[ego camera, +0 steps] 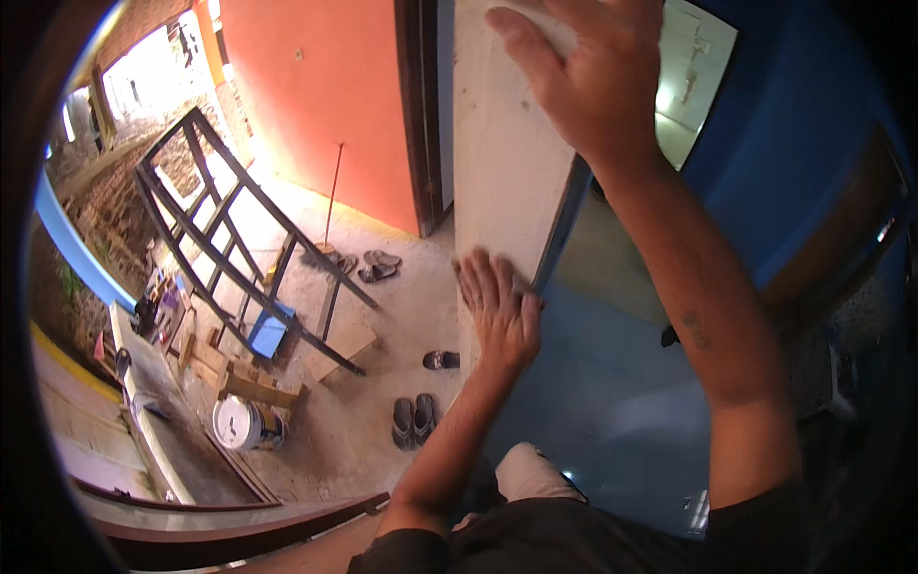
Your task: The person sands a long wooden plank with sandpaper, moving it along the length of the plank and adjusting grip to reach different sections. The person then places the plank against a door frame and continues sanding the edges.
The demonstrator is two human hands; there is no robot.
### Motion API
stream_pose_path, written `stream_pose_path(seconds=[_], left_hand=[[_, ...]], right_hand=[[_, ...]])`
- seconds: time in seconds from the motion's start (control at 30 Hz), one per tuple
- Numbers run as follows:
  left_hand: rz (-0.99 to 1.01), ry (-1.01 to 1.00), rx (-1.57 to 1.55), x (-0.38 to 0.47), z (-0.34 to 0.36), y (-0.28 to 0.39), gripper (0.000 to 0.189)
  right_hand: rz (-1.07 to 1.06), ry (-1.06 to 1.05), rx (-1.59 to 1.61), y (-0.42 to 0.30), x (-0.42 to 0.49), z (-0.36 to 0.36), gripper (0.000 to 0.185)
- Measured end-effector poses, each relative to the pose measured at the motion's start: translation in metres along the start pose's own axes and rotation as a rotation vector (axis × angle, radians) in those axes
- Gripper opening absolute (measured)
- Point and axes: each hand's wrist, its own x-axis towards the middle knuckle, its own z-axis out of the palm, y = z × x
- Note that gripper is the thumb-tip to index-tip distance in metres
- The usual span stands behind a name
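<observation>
A tall pale panel (502, 154), which looks like a door or a wide board, stands upright before me with a dark bluish edge. My left hand (502, 312) lies against its lower visible part, fingers stretched upward and slightly blurred. Higher up, my right hand (595, 79) rests on the panel's right side with the thumb spread across the pale face. The top of the picture cuts off that hand's fingers. Neither hand shows a tool.
Left of me stand a dark metal frame (244, 276), a white bucket (237, 423) and wooden scraps (262, 387). Slippers (414, 422) lie on the concrete floor (337, 459), and a broom (333, 197) leans by the orange wall (323, 100). Right of the panel is a shiny bluish floor (602, 373).
</observation>
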Motion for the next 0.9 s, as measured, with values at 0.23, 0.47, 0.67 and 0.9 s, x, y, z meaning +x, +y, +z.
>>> stream_pose_path(seconds=[0.23, 0.47, 0.67, 0.9], left_hand=[[-0.127, 0.059, -0.018, -0.045, 0.035, -0.008, 0.076], [-0.358, 0.154, -0.136, -0.034, 0.029, 0.024, 0.078], [-0.317, 0.213, -0.143, -0.006, 0.019, 0.01, 0.076], [-0.444, 0.183, -0.136, -0.014, 0.02, 0.036, 0.072]], right_hand=[[0.024, 0.013, 0.007, -0.013, -0.025, 0.009, 0.015], [0.057, -0.242, -0.052, -0.046, -0.094, -0.011, 0.022], [0.049, -0.201, 0.308, -0.044, -0.218, -0.017, 0.032], [0.338, -0.228, 0.564, -0.035, -0.234, -0.029, 0.061]])
